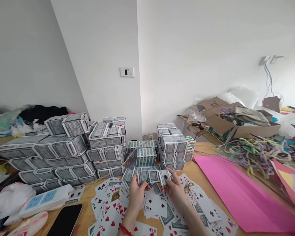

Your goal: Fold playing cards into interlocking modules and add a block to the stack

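Clearly, the left grip (137, 192) pinches one patterned card piece, the left piece (142, 176), between thumb and fingers, and the right grip (175, 190) pinches another, the right piece (163, 173), likewise. Both lie at the fingertip end of their grips, with one middle piece (153, 176) between them; whether all three are joined, I cannot tell. Nearby are one phone (65, 221), one power strip (44, 200) and one pink sheet (243, 196); the loose playing cards (108, 219) on the worktop (86, 207) overlap too much to count.

Head-worn view; forward and down; table (196, 175) close below; wall (199, 49) beyond
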The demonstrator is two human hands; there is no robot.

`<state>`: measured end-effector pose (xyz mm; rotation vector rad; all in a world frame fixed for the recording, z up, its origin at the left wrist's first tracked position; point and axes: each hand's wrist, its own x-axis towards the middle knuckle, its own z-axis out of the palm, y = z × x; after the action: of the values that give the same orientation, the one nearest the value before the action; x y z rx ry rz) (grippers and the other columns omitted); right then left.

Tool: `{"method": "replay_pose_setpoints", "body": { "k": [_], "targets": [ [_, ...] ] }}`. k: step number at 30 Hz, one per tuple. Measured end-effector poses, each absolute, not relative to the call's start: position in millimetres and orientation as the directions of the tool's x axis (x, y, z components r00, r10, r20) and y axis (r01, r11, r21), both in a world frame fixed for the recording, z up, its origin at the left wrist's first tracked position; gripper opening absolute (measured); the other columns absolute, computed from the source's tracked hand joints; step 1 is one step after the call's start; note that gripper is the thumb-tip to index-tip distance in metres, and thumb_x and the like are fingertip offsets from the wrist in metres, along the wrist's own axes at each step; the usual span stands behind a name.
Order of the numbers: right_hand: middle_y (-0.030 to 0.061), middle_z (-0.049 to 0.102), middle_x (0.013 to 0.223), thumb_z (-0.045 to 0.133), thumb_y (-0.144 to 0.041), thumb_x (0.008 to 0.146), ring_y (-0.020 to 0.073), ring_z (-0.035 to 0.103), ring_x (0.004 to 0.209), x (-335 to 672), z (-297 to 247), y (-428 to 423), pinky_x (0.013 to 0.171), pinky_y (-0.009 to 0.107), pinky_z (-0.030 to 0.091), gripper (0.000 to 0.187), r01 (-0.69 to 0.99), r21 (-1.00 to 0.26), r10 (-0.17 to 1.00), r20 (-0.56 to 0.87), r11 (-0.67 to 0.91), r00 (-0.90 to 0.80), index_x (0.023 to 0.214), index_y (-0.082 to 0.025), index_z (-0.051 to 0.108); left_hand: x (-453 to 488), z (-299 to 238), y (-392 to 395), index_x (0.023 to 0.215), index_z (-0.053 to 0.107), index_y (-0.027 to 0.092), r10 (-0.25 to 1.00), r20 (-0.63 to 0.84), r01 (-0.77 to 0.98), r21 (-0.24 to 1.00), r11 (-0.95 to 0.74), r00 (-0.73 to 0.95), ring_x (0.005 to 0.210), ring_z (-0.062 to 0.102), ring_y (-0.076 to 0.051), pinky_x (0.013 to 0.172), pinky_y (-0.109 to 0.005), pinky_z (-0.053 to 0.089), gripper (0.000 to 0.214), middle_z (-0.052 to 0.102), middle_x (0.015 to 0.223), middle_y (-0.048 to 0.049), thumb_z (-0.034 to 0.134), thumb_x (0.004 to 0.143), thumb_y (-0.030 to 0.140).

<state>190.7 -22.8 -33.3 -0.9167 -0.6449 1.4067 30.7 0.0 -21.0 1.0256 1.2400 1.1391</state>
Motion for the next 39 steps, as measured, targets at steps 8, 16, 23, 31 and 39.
{"method": "replay_pose_setpoints", "body": {
  "k": [8,16,23,31,39],
  "targets": [
    [-0.0041,0.053,0.065,0.068,-0.034,0.066,0.0179,0.060,0.060,192,-30,-25,0.060,0.034,0.048,0.066,-0.596,-0.803,0.989,-0.101,-0.015,0.111,0.123,-0.030,0.035,34,-22,-1,0.137,0.019,0.014,0.969,-0.246,-0.181,0.952,0.248,0.033,0.054,0.062,-0.019,0.051,-0.029,0.049,0.078,0.066,0.072,-0.0065,0.058,0.073,0.033],
    [-0.0049,0.054,0.067,0.068,-0.033,0.066,0.0146,0.058,0.057,191,-33,-23,0.061,0.031,0.046,0.056,-0.590,-0.807,0.993,-0.043,0.029,0.107,0.113,-0.030,0.038,33,-23,-2,0.138,0.016,0.011,0.965,-0.255,-0.240,0.935,0.261,0.056,0.056,0.064,-0.022,0.051,-0.031,0.051,0.081,0.065,0.066,-0.0056,0.055,0.075,0.042],
    [-0.0043,0.055,0.068,0.067,-0.031,0.067,0.0150,0.059,0.058,191,-29,-25,0.061,0.030,0.046,0.054,-0.574,-0.819,0.996,-0.034,0.022,0.087,0.113,-0.028,0.038,29,-25,-1,0.137,0.024,0.013,0.965,-0.261,-0.267,0.931,0.248,-0.014,0.063,0.065,-0.025,0.051,-0.034,0.052,0.071,0.068,0.077,-0.0131,0.049,0.079,0.046],
    [-0.0041,0.059,0.070,0.070,-0.032,0.064,0.0154,0.060,0.058,190,-30,-23,0.062,0.031,0.047,0.051,-0.563,-0.826,0.996,-0.056,-0.008,0.067,0.104,-0.027,0.039,25,-36,3,0.137,0.025,0.016,0.984,-0.170,-0.104,0.981,0.164,-0.056,0.070,0.066,-0.024,0.059,-0.034,0.054,0.067,0.068,0.083,-0.0136,0.040,0.082,0.051],
    [-0.0069,0.057,0.066,0.071,-0.031,0.064,0.0143,0.061,0.055,188,-31,-22,0.060,0.030,0.047,0.047,-0.567,-0.824,0.996,-0.052,0.000,0.075,0.093,-0.027,0.034,20,-46,8,0.137,0.026,0.016,0.983,-0.167,-0.067,0.985,0.162,-0.074,0.091,0.063,-0.029,0.070,-0.035,0.053,0.065,0.065,0.100,-0.0153,0.041,0.083,0.048]
  ]
}}
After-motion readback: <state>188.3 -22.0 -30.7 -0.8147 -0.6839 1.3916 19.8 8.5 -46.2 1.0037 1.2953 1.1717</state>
